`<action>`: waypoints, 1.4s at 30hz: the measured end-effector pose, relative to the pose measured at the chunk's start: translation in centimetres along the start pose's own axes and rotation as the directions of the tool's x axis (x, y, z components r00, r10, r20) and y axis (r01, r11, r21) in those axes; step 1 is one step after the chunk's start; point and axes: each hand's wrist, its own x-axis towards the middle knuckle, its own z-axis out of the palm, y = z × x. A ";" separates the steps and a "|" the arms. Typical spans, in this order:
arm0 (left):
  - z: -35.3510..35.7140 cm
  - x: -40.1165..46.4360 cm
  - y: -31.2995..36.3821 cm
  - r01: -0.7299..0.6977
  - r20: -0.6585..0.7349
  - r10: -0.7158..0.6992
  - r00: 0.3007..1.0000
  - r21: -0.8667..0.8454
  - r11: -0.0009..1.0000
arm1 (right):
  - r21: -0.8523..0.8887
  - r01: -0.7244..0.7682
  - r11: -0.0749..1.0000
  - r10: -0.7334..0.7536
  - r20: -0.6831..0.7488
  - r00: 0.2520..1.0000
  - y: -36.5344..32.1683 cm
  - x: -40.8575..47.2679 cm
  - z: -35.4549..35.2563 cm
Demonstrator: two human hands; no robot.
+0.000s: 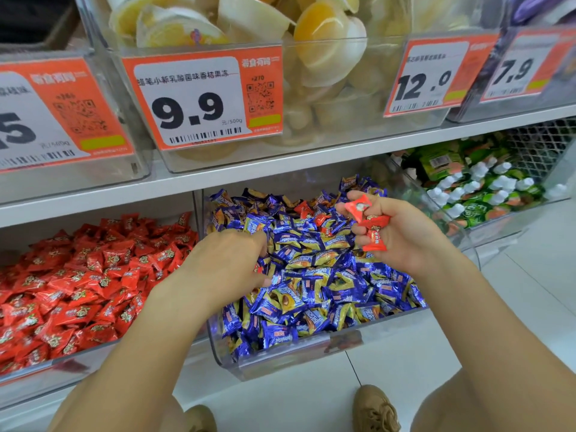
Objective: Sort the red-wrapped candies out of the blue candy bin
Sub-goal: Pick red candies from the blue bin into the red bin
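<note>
- The right hand [402,232] grips several red candies [369,222] above the blue candy bin [280,357].
- The left hand [230,260] digs its fingers into the blue candies [314,275].
- A bin of red candies [78,282] sits just left.

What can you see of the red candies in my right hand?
The small red-wrapped candies, glossy crinkled foil with white and dark printing, sit bunched in the right hand. At least three show: one pinched at the fingertips, the others inside curled fingers. The hand hovers over the right side of the clear plastic blue-candy bin.
</note>
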 end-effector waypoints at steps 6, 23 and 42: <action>-1.0 -0.8 0.7 0.001 -0.112 -0.029 0.993 -0.238 0.971 | -0.024 -0.056 0.998 0.056 -0.002 0.998 -0.4 0.2 -0.8; 1.6 14.2 5.0 0.263 0.190 -0.212 0.959 -0.304 0.916 | -0.986 0.077 0.148 -0.579 -0.023 0.815 -2.0 0.7 -4.6; -2.0 11.0 4.7 0.304 0.002 -0.374 0.928 -0.586 0.751 | -0.962 0.178 0.207 -0.468 0.063 0.881 -2.2 0.5 -3.8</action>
